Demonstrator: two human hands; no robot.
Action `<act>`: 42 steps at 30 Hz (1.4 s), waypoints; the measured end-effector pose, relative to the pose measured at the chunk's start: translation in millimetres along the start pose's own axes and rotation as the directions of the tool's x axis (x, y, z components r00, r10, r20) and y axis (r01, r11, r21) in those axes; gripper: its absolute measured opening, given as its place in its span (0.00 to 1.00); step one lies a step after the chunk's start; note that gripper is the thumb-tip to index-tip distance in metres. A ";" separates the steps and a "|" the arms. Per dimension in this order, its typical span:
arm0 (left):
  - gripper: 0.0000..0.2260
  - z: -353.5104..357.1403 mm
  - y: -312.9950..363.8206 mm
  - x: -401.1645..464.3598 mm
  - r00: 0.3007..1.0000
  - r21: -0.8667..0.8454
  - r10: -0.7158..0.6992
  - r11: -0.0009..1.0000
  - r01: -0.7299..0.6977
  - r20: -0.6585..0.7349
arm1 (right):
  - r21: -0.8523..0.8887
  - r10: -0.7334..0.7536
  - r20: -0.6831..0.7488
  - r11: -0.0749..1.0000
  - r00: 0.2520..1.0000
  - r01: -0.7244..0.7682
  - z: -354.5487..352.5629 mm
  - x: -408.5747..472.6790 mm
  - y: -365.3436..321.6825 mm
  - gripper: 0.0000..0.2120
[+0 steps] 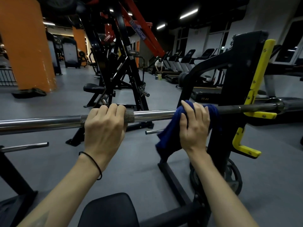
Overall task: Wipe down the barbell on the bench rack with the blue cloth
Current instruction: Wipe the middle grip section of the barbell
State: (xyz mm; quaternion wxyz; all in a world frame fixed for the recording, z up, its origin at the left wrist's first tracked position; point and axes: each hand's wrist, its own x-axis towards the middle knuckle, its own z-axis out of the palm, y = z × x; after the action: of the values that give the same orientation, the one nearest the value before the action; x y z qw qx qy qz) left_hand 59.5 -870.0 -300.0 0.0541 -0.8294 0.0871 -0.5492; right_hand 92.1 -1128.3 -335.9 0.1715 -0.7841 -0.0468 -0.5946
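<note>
The left hand (105, 123) is curling around the barbell (154, 114) lying across the rack, while at its 3 o'clock the right hand (194, 125) is clasping the blue cloth (170, 136) over the bar beside the yellow hook (260, 114), risking pinched fingers there or the hanging cloth slipping off.

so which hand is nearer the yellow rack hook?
Right. The right hand grips the blue cloth around the barbell, just left of the yellow hook. The left hand grips the bare bar further left.
</note>
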 end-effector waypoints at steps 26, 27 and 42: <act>0.17 11.3 44.5 9.1 0.954 -0.166 0.299 0.942 -0.292 0.022 | -0.032 -0.195 0.070 0.980 0.978 0.197 -4.4 -2.0 0.6 0.23; 0.18 12.0 44.4 8.2 0.956 -0.163 0.294 0.944 -0.286 0.025 | -0.025 -0.126 0.035 0.992 0.991 0.127 -3.6 -3.4 3.1 0.23; 0.18 30.6 56.3 8.3 0.944 -0.143 0.256 0.947 -0.288 -0.208 | 0.119 0.138 -0.041 0.984 0.990 -0.132 5.7 -4.2 -8.3 0.21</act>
State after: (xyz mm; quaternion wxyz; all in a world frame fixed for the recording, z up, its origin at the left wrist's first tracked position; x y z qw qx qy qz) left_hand 86.1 -927.1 -315.0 0.0497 -0.7556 0.2526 -0.6023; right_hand 93.8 -1118.2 -339.5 0.2576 -0.7594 -0.0238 -0.5970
